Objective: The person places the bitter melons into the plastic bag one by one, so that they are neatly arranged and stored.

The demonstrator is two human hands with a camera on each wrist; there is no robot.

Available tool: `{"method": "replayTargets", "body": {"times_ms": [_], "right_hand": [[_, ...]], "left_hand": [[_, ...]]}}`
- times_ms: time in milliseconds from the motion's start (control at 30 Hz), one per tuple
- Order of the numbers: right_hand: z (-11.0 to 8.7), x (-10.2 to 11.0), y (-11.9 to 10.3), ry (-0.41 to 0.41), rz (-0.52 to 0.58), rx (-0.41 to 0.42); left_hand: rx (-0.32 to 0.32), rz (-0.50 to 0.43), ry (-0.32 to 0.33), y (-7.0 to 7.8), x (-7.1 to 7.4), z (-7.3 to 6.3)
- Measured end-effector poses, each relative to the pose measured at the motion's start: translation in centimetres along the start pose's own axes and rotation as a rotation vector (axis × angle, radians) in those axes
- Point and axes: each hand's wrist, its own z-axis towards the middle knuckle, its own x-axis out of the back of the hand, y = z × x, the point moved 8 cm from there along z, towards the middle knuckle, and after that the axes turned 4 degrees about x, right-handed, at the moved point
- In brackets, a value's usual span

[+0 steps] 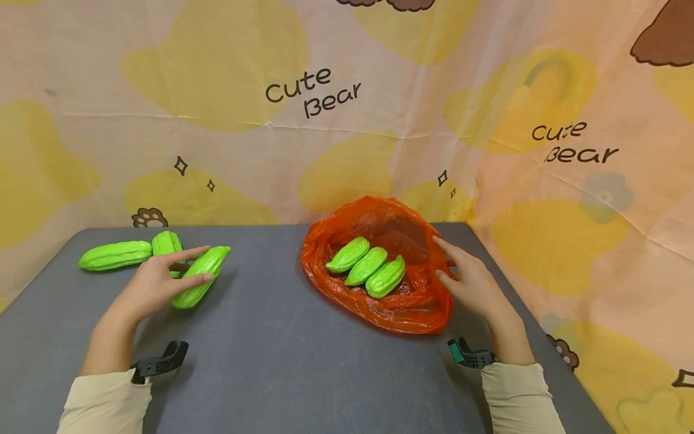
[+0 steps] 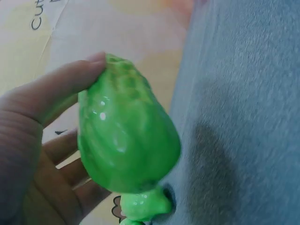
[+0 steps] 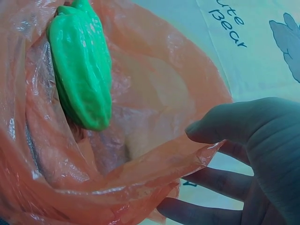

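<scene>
My left hand (image 1: 149,286) holds a bright green, ridged bitter melon (image 1: 199,283) between thumb and fingers, its shadow falling on the table. The left wrist view shows this melon's rounded end close up, with the thumb along its side. On the right, my right hand (image 1: 474,283) pinches the rim of a red plastic bag (image 1: 374,211) between thumb and fingers. The bag's mouth gapes toward me. Inside lie three more green melons (image 1: 366,266) side by side; the right wrist view shows one melon (image 3: 82,70) clearly.
Behind my left hand, another bitter melon (image 1: 115,255) lies lengthwise on the grey table (image 1: 260,361), with a further green melon (image 1: 167,242) beside it, partly hidden by my fingers. A printed cloth (image 1: 233,138) hangs along the table's back and right edges. Both wrists wear dark straps.
</scene>
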Motion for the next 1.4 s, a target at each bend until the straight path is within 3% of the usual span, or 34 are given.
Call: {"method": "replayTargets", "body": {"times_ms": [133, 367, 567, 867, 1400], "right_hand": [[0.1, -0.1, -0.2, -0.01, 0.0, 0.0], [0.1, -0.1, -0.1, -0.008, -0.005, 0.013], [-0.1, -0.1, 0.1, 0.0, 0.004, 0.013], [-0.1, -0.1, -0.3, 0.003, 0.014, 0.013], [0.2, -0.6, -0.2, 0.012, 0.016, 0.012]], "left_hand": [[0.019, -0.045, 0.025, 0.6, 0.0, 0.0], [0.011, -0.097, 0.138, 2.5, 0.5, 0.0], [-0.031, -0.162, 0.12, 4.9, 0.1, 1.1], [-0.079, -0.234, 0.15, 8.2, 0.4, 2.5], [-0.185, -0.327, 0.144, 13.2, -2.2, 6.5]]}}
